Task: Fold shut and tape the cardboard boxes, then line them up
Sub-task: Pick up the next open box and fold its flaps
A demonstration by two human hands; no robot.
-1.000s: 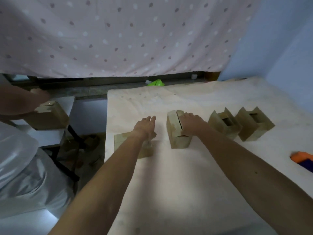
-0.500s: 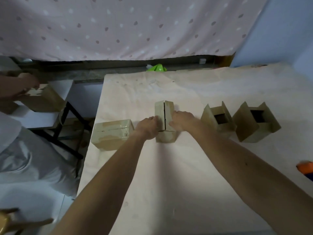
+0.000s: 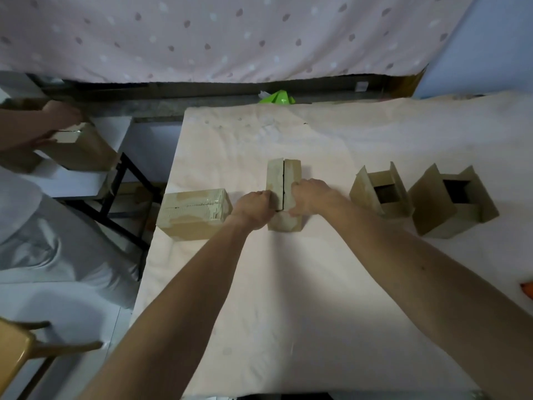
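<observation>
My left hand: fingers curled tight, gripping left flap of middle box. My right hand: fingers curled over right flap. Thin gap between flaps. Box stands mid-table, between taped box and open box; second open box beyond.

I count four brown cardboard boxes in a row across the tabletop. The taped box sits at the left end near the edge, its top face closed and covered with glossy clear tape. Beside it the middle box has both top flaps folded in with a thin dark seam between them, and the left hand and right hand grip it from either side. Further right, the third box and the end box stand just beside each other, flaps raised and dark interiors showing.
</observation>
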